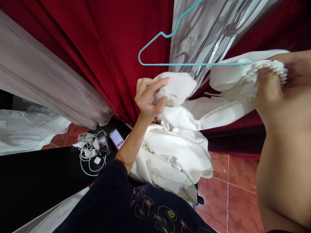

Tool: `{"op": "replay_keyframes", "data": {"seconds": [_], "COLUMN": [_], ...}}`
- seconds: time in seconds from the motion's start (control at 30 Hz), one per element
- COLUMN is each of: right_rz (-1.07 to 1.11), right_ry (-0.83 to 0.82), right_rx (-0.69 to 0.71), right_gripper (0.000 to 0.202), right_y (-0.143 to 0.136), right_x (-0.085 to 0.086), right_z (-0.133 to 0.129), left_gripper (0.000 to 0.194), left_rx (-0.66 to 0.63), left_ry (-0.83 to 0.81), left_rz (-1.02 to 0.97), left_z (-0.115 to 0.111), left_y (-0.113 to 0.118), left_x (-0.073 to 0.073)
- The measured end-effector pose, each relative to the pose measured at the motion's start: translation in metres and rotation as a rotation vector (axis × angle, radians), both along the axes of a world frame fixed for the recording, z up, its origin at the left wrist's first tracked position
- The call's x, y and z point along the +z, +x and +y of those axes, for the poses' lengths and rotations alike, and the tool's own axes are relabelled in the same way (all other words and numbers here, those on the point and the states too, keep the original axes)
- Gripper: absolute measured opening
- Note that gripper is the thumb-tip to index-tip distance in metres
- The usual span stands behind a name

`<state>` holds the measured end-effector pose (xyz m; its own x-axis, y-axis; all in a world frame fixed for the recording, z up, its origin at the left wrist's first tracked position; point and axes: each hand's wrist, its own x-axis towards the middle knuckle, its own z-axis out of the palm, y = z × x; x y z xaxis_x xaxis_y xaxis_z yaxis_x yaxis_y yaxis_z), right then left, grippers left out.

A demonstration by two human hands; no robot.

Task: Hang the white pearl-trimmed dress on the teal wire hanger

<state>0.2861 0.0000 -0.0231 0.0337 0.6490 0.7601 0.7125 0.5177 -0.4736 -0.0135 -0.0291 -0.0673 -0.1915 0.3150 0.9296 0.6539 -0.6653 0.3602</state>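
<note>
2 o'clock: right hand point(288, 92), fingers clamped on white garment point(175, 155); hanger point(184, 64) end hidden there. 11 o'clock end bare. Left hand point(148, 98) blurred; cannot tell fingers' grip.

Deep-red draped fabric curtain point(109, 48) at 11 o'clock. Black tabletop point(43, 174) at 8, tangled white cables point(85, 154) and lit rectangular phone point(116, 139) on it. Red floor tiles point(243, 200) at 4.

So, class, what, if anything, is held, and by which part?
The right hand holds the garment by its pearl edge; whether the left hand grips it is too blurred to tell.
</note>
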Motion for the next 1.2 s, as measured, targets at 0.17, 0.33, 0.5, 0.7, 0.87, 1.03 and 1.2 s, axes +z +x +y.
{"op": "replay_keyframes", "data": {"seconds": [0.17,0.33,0.5,0.7,0.87,1.03,1.2], "right_rz": [-0.059,-0.012,0.049,0.083,0.099,0.092,0.207], "right_ry": [0.129,0.086,0.071,0.063,0.080,0.280,0.735], "right_rx": [0.137,0.136,0.111,0.117,0.116,0.090,-0.005], "right_gripper": [0.038,0.028,0.029,0.029,0.025,0.034,0.054], "right_y": [-0.007,-0.007,-0.014,-0.018,-0.028,-0.025,0.046], "right_x": [0.003,0.001,0.000,0.000,0.004,-0.007,-0.045], "right_z": [0.001,-0.001,-0.004,-0.006,-0.006,-0.002,0.031], "left_gripper": [0.029,0.016,0.025,0.035,0.022,0.046,0.050], "left_rx": [-0.100,-0.162,-0.249,-0.512,-0.469,-0.261,-0.232], "left_ry": [-0.381,-0.332,-0.269,0.060,-0.169,-0.362,-0.316], "left_rz": [-0.309,-0.269,0.043,0.074,0.409,0.590,0.583], "left_z": [0.040,0.090,0.124,0.100,0.043,0.054,0.059], "left_y": [-0.068,-0.100,-0.076,-0.034,0.032,0.067,0.057], "left_x": [-0.004,0.070,0.118,0.113,0.091,0.055,0.050]}}
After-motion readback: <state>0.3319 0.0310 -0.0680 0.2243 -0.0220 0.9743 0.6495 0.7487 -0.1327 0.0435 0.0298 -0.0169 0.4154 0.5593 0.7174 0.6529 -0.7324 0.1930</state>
